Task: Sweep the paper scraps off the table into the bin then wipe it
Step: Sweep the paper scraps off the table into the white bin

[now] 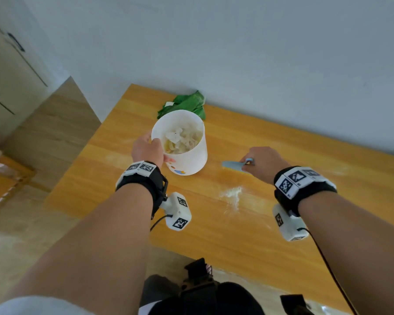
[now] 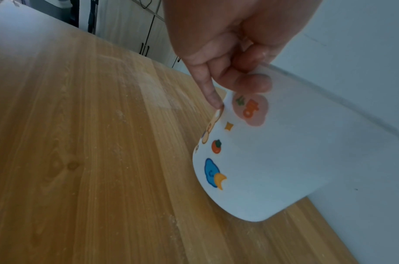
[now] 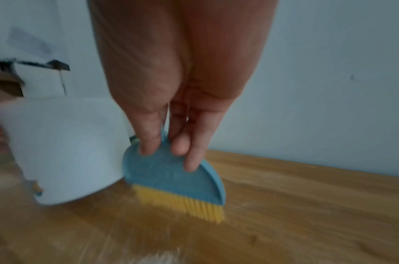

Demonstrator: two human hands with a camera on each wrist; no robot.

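1. The left hand [image 1: 147,148] grasps the white bin [image 1: 184,146] at its near rim, thumb and fingers pinching the wall; the left wrist view shows the fingertips [image 2: 253,84] pressed on the sticker-covered side.
2. The bin stands tilted on the wooden table [image 1: 271,235], its mouth leaning toward the person, with crumpled paper scraps [image 1: 180,139] lying inside it.
3. The right hand [image 1: 263,163] grips a small blue brush [image 1: 233,164], fingers curled over its flat back; the right wrist view shows its yellow bristles [image 3: 182,203] touching the tabletop just beside the bin's base.
4. A green cloth [image 1: 187,104] lies bunched behind the bin, against the wall [image 1: 237,53], with the bin between it and both hands.
5. A patch of white powdery dust [image 1: 233,194] sits on the table nearer the person, apart from the brush, and fainter smears show to the bin's left.
6. Pale cabinets [image 1: 7,71] stand at far left, beyond the table's edge.
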